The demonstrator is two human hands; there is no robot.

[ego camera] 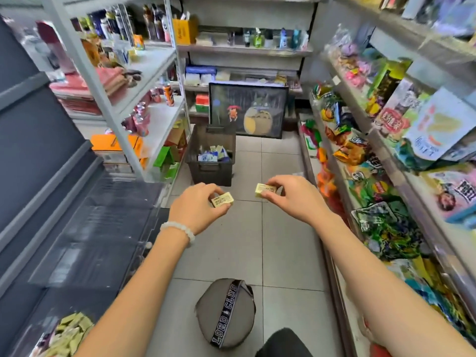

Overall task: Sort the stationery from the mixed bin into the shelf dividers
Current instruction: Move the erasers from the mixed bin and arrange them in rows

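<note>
**Two small yellow packs held above the aisle floor**

We see both arms stretched out over the grey tiled floor (pixel 280 243) of a narrow shop aisle; the left hand (pixel 197 211) pinches a small pale-yellow pack (pixel 222 199) between thumb and curled fingers, its printed label facing up; the right hand (pixel 288 195) pinches a second yellow pack (pixel 265 189) the same way, fingers curled over its top edge; the two packs sit near each other but apart, neither touching anything except the hand holding it. A white bead bracelet (pixel 179 229) circles the left wrist.

Beyond the hands, on the floor, stands the dark plastic bin (pixel 210 173), holding a jumble of blue-and-white packets (pixel 213 154); we cannot tell what they are. At lower left a dark shelf (pixel 85 228) carries clear dividers, and a heap of pale yellow-green packs (pixel 68 336) lies in the nearest compartment. A framed cartoon picture (pixel 248 110) leans behind the bin; snack bags (pixel 386 228) crowd the shelves on the right.
</note>
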